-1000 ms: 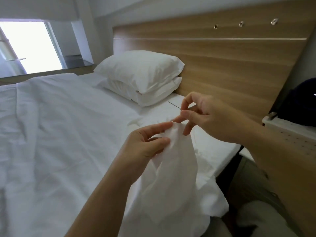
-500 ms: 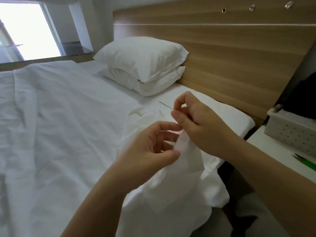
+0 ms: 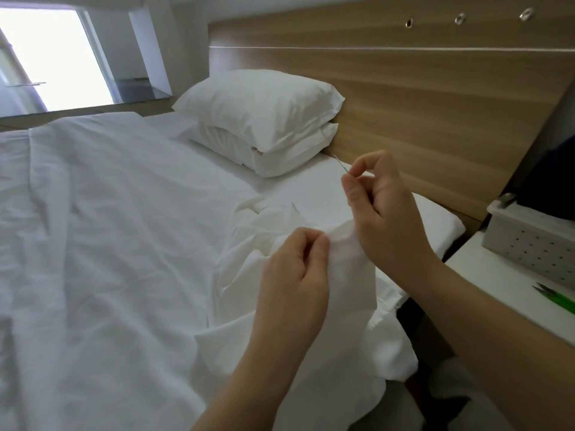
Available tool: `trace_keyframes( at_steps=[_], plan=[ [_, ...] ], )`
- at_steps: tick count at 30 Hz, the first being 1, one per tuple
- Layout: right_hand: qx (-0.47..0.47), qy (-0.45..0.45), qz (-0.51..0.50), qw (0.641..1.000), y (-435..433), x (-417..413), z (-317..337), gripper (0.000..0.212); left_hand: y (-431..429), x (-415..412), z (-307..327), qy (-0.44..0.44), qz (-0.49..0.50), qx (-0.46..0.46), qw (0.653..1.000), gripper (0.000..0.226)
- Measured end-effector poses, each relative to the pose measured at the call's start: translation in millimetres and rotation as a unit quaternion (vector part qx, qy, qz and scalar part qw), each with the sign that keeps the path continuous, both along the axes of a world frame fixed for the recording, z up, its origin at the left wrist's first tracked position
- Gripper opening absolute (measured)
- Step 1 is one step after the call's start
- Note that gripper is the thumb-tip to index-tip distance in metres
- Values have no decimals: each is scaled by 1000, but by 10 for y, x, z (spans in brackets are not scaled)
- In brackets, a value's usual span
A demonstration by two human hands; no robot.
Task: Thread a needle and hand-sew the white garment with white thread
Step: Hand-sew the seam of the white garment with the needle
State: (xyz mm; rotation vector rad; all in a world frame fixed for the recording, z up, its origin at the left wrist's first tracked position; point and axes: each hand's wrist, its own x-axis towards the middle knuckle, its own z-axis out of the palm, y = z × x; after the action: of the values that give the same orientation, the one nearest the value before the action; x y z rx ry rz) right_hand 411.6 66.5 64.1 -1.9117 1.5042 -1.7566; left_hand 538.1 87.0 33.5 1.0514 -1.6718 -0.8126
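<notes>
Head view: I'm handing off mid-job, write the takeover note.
Left hand: pinching a raised fold of the white fabric garment, which drapes over the bed edge.
Right hand: thin metal needle pinched between thumb and forefinger, tip pointing up and away, just above the fold.
Thread: too fine to see; cannot confirm the needle is threaded.
Done: no stitches can be made out.
Left: keep stitching along the held fold.
</notes>
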Motion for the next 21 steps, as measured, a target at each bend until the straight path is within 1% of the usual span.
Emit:
trace_keyframes(
  at_steps=[3,4,5,7,8,9,11,12,13,14,16,18,21],
  plan=[
    [-14,8,-17,1000,-85,33,122,19,-174,-117,104,46,55,-46,996,26],
    [-25,5,-24,999,-107,39,195,15,-273,-136,197,50,64,-87,993,25],
    [-41,-2,-34,999,-127,28,305,12,-397,-160,346,41,64,-148,986,23],
    [-71,-25,-56,996,-166,-1,539,9,-648,-165,687,-3,42,-279,959,18],
    [-89,-40,-69,993,-178,-37,661,9,-758,-180,867,-30,27,-331,943,20],
    [-105,-56,-78,990,-178,-76,757,9,-848,-195,1010,-58,12,-369,928,25],
    [-105,-78,-90,987,-154,-178,785,11,-961,-234,1122,-119,-25,-400,908,33],
    [-86,-84,-95,988,-128,-226,701,13,-973,-254,1082,-149,-52,-393,906,33],
    [-56,-90,-98,990,-94,-265,553,14,-960,-272,972,-177,-86,-367,909,30],
    [-21,-100,-102,990,-52,-300,364,14,-922,-290,806,-203,-124,-318,918,26],
    [52,-127,-110,984,34,-347,-34,15,-814,-309,414,-237,-187,-179,936,22],
    [115,-154,-123,974,121,-368,-371,12,-674,-294,34,-232,-218,-61,946,17],
    [160,-188,-136,959,222,-398,-641,4,-513,-239,-295,-208,-225,4,952,18]
  ],
)
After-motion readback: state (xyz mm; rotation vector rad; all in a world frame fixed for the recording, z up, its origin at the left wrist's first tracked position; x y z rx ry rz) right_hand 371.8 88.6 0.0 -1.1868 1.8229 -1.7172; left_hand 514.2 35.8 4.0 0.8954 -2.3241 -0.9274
